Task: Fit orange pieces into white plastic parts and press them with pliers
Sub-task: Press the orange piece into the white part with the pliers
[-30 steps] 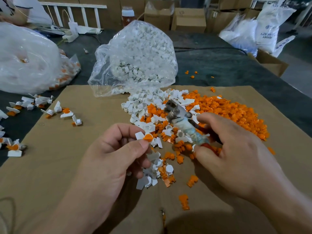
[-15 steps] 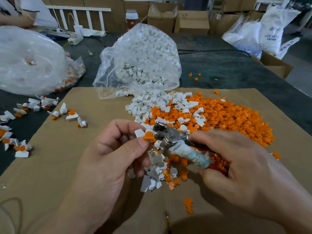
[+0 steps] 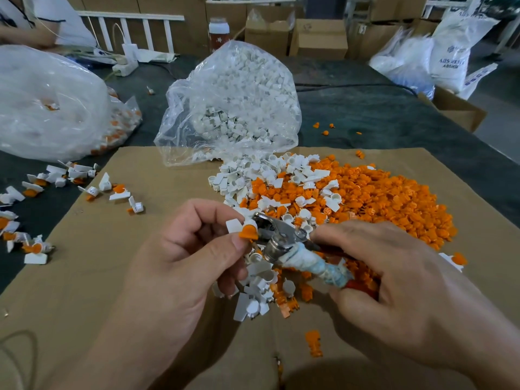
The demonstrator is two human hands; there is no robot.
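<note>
Over a cardboard (image 3: 112,263)-covered tabletop, the left hand (image 3: 183,257) pinches a white plastic part (image 3: 234,225) by its flat tab, an orange piece (image 3: 248,231) seated in it. The right hand (image 3: 394,280) has its grip curled round the taped handles of the pliers (image 3: 277,240), jaws at the orange piece. The part looks light, stiff and probably slick, so the tab is the safest hold.

A white plastic part (image 3: 234,225) carrying an orange piece (image 3: 248,231) sits at the nose of tape-handled steel pliers (image 3: 277,237) above the middle of the table (image 3: 365,114). Loose white parts (image 3: 253,175) and orange pieces (image 3: 394,204) are heaped toward its far edge.
</note>
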